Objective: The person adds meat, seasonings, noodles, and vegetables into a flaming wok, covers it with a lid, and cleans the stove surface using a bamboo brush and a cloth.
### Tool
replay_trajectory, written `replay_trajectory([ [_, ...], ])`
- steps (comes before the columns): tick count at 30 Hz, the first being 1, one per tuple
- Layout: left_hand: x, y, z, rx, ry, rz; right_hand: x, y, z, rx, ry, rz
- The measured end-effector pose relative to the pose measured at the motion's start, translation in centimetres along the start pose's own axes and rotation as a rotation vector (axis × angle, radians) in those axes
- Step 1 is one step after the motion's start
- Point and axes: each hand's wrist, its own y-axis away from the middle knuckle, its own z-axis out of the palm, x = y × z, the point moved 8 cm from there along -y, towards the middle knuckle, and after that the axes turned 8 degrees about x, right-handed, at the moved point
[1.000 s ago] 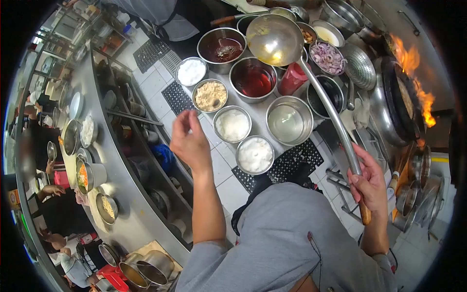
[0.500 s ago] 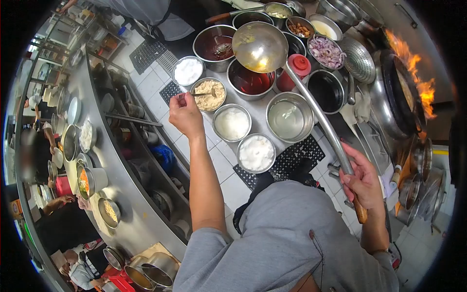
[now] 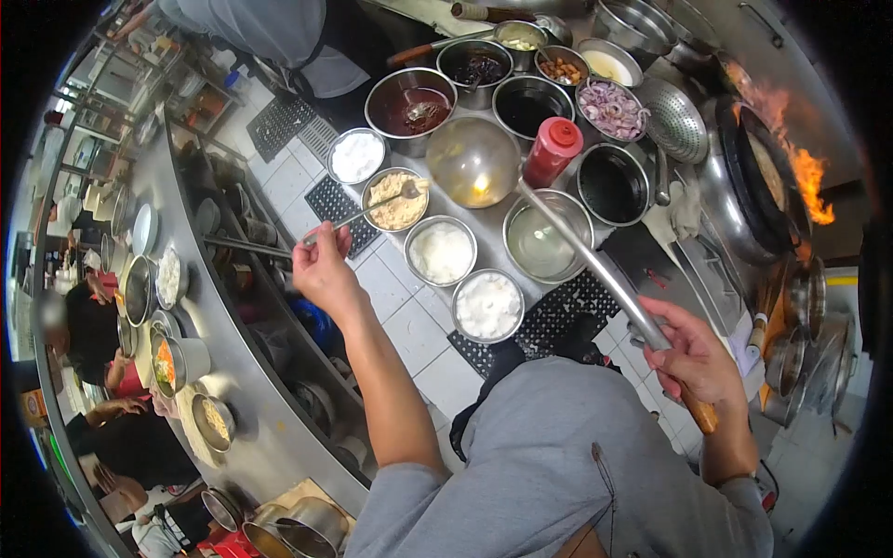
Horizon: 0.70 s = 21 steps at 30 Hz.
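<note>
My left hand (image 3: pixel 327 272) pinches the thin handle of a small spoon (image 3: pixel 409 190), whose bowl rests over a bowl of tan powder (image 3: pixel 395 210). Wrapped round the wooden end of a long metal ladle is my right hand (image 3: pixel 693 358). The wide head of that ladle (image 3: pixel 474 162) hovers beside the tan powder, over a pot hidden beneath it. Bowls of white powder (image 3: pixel 442 251) stand nearer to me. A red squeeze bottle (image 3: pixel 553 152) is just right of the ladle head, and a pot of clear liquid (image 3: pixel 548 236) sits below it.
Flames (image 3: pixel 807 181) rise beside a dark wok (image 3: pixel 758 167) at the right. Sliced onions (image 3: pixel 612 109) and a perforated strainer (image 3: pixel 673 121) are at the back. A steel counter (image 3: pixel 270 409) with bowls runs down the left. Co-workers stand beyond it; another person is at the top.
My left hand has taken the spoon and moved left and down, lifting its bowl to the powder's right side. The ladle head has moved down and left.
</note>
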Motion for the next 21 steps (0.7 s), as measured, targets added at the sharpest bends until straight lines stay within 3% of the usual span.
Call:
replay_trajectory([
  [1, 1.7, 1.1, 0.0, 0.014, 0.015, 0.131, 0.1, -0.1, 0.2, -0.032, -0.036, 0.024],
  [4, 4.6, 5.0, -1.1, 0.07, -0.325, 0.353, 0.5, 0.1, 0.3, -0.065, -0.089, 0.07],
  [8, 0.3, 9.4, -0.8, -0.104, -0.563, 0.445, 1.0, 0.0, 0.0, -0.04, -0.095, 0.045],
  [17, -2.5, 10.7, -1.7, -0.102, -0.555, 0.261, 1.5, 0.5, -1.5, -0.053, -0.06, 0.022],
  [21, -6.3, 8.4, -4.1, 0.0, -0.337, 0.059, 1.3, 1.5, -2.8, -0.036, -0.046, 0.005],
])
